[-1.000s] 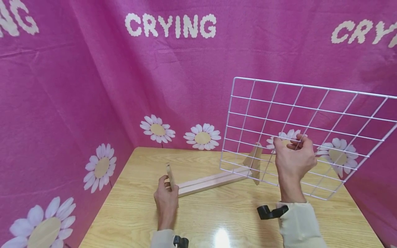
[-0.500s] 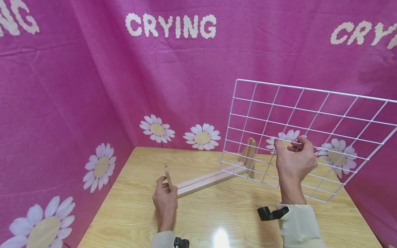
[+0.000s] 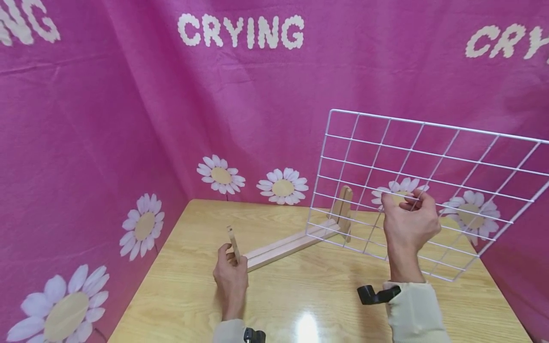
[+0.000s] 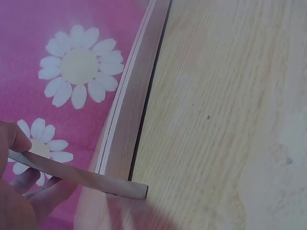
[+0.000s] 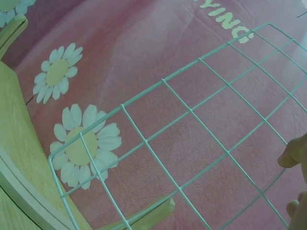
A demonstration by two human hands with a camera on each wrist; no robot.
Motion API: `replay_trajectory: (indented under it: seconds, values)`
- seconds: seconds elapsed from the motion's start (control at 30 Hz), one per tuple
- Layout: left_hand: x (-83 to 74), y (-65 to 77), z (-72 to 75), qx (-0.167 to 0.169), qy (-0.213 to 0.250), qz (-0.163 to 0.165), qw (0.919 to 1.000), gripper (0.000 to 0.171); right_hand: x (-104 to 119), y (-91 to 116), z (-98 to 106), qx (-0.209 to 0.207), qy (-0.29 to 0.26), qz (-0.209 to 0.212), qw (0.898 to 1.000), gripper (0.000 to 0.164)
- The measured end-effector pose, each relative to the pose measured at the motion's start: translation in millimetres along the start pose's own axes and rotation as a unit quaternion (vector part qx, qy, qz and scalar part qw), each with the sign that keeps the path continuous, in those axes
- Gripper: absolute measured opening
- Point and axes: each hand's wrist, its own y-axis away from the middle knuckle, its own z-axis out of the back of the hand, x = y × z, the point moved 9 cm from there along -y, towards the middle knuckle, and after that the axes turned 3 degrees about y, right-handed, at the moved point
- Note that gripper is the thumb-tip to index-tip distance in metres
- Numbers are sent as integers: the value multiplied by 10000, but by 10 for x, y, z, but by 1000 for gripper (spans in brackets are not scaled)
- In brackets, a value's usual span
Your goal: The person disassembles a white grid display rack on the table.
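A wooden stand rests on the table, made of a long grooved bar [image 3: 291, 246] with an upright end piece at each end. My left hand [image 3: 231, 281] grips the near-left end piece [image 3: 233, 243], thumb on one side and fingers on the other; the left wrist view shows the same end piece [image 4: 86, 177] meeting the bar. My right hand [image 3: 409, 224] pinches the wires of a white wire grid panel [image 3: 407, 150], held up and tilted. Behind the panel's lower left part, the far end piece [image 3: 344, 209] shows through the wires.
The light wooden table [image 3: 309, 290] reaches a pink cloth [image 3: 240, 105] printed with daisies and lettering at the back and sides. Each wrist carries a small black camera, with the right wrist camera [image 3: 377, 294] hanging out to the left of the sleeve.
The far end of the wooden stand has swung back and slightly left, pivoting about my left hand. The grid panel has shifted slightly, still held by my right hand.
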Motion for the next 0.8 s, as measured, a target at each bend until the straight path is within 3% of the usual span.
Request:
replay_trajectory:
  seconds: [0.47,0.8]
  values:
    - [-29,71,50,0,206,-263,9994,39,-55,-27,5,-50,-56,-114,9999,48]
    - [-1,123,91,-148,321,-153,9993,38,-95,-18,43,47,7,-256,9997,51]
